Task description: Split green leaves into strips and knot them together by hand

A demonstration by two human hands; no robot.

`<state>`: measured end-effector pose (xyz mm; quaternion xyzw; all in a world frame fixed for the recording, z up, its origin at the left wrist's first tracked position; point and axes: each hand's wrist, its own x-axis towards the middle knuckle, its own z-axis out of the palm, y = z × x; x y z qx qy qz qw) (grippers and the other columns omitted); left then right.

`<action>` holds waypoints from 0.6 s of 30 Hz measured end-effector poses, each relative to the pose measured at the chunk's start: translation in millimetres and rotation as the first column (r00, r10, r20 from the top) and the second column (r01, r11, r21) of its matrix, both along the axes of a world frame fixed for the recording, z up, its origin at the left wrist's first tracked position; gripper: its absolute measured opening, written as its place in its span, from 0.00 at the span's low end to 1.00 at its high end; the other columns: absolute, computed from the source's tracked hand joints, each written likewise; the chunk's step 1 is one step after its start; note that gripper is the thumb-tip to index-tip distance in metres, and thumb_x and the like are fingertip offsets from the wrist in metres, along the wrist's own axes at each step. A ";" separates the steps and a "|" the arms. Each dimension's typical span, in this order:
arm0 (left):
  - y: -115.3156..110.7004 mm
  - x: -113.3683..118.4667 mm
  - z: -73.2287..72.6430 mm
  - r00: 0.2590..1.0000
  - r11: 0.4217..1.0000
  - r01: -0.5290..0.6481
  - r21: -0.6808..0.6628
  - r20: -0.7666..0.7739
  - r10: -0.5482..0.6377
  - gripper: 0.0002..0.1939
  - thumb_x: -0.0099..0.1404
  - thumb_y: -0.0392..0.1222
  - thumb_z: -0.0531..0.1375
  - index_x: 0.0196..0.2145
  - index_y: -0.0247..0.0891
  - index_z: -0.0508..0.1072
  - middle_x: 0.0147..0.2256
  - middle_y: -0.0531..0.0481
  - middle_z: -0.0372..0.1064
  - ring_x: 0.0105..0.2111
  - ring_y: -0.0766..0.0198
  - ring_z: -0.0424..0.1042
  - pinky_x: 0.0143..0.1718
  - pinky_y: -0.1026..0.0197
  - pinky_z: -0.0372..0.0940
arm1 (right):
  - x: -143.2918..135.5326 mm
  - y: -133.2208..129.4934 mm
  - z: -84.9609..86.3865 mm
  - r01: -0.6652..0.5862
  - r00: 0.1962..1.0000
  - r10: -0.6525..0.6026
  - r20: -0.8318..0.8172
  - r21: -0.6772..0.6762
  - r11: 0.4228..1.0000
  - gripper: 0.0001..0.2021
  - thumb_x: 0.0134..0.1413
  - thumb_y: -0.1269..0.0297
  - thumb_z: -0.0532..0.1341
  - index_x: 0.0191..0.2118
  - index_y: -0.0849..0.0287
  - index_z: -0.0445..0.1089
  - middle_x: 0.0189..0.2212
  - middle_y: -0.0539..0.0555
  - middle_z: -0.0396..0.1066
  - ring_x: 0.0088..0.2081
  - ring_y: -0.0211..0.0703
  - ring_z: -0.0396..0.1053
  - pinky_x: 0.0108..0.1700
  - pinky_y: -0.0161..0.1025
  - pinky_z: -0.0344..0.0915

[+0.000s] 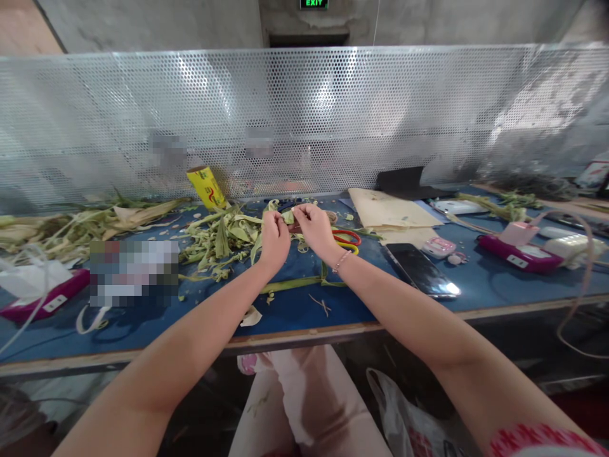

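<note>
Both hands meet over the blue tabletop. My left hand (pixel 276 238) pinches a small pale green strip of leaf (pixel 288 218), fingers closed. My right hand (pixel 311 225) grips the same leaf from the other side, thumb and fingertips pressed together. The fingers cover most of it, so its exact shape is hidden. Left of the hands lies a heap of curled green leaf pieces (pixel 223 235). Just right of my right hand are red and yellow loops (pixel 347 238) that look like scissor handles. One long flat leaf strip (pixel 295 284) rests on the table below the hands.
A perforated metal screen (pixel 314 120) stands behind the table. A yellow box (pixel 208 188) leans by the heap; long dried leaves (pixel 109 219) lie farther left. On the right are a phone (pixel 421 270), brown paper (pixel 390 208), a pink case (pixel 438 247) and a purple power strip (pixel 518 254) with cables.
</note>
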<state>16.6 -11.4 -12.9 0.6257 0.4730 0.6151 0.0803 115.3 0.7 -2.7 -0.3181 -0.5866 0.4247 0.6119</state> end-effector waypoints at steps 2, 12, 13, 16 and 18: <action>1.8 -1.2 0.0 0.999 1.000 0.012 -0.022 0.030 -0.011 0.05 0.60 0.32 0.49 0.29 0.40 0.55 0.25 0.54 0.55 0.26 0.67 0.59 0.30 0.62 0.57 | 0.7 -0.1 0.6 -0.036 0.999 0.036 -0.015 0.003 0.999 0.07 0.51 0.60 0.54 0.30 0.58 0.62 0.24 0.49 0.68 0.26 0.36 0.70 0.32 0.37 0.71; 4.5 -3.9 1.6 0.984 0.997 0.050 -0.065 0.174 -0.038 0.06 0.58 0.31 0.49 0.27 0.40 0.55 0.25 0.55 0.55 0.26 0.69 0.58 0.29 0.65 0.56 | 3.1 -2.0 -1.8 -0.024 0.998 0.017 0.054 0.126 0.992 0.03 0.43 0.68 0.57 0.28 0.58 0.65 0.26 0.49 0.70 0.30 0.37 0.70 0.39 0.40 0.71; 4.8 -4.3 1.7 0.984 0.996 0.051 -0.066 0.177 -0.039 0.06 0.57 0.31 0.49 0.27 0.39 0.55 0.25 0.55 0.55 0.26 0.69 0.58 0.29 0.65 0.56 | 2.8 -1.3 -2.6 -0.019 0.998 0.010 0.064 0.138 0.990 0.03 0.43 0.69 0.57 0.29 0.58 0.66 0.27 0.50 0.70 0.31 0.37 0.70 0.39 0.40 0.71; 4.3 -4.9 2.3 0.982 0.995 0.065 -0.073 0.180 -0.051 0.05 0.56 0.32 0.50 0.26 0.39 0.55 0.24 0.55 0.55 0.26 0.69 0.57 0.28 0.65 0.56 | 2.8 -0.5 -3.5 -0.004 0.995 -0.013 0.101 0.170 0.985 0.05 0.43 0.69 0.56 0.30 0.58 0.67 0.29 0.51 0.72 0.32 0.37 0.70 0.39 0.39 0.70; 2.8 -4.5 3.0 0.982 0.995 0.067 -0.079 0.183 -0.052 0.05 0.56 0.33 0.50 0.25 0.39 0.55 0.24 0.55 0.55 0.25 0.69 0.57 0.27 0.65 0.55 | 3.2 -1.2 -3.1 0.008 0.992 -0.032 0.122 0.194 0.981 0.06 0.43 0.69 0.56 0.31 0.58 0.68 0.30 0.52 0.72 0.33 0.38 0.70 0.40 0.40 0.70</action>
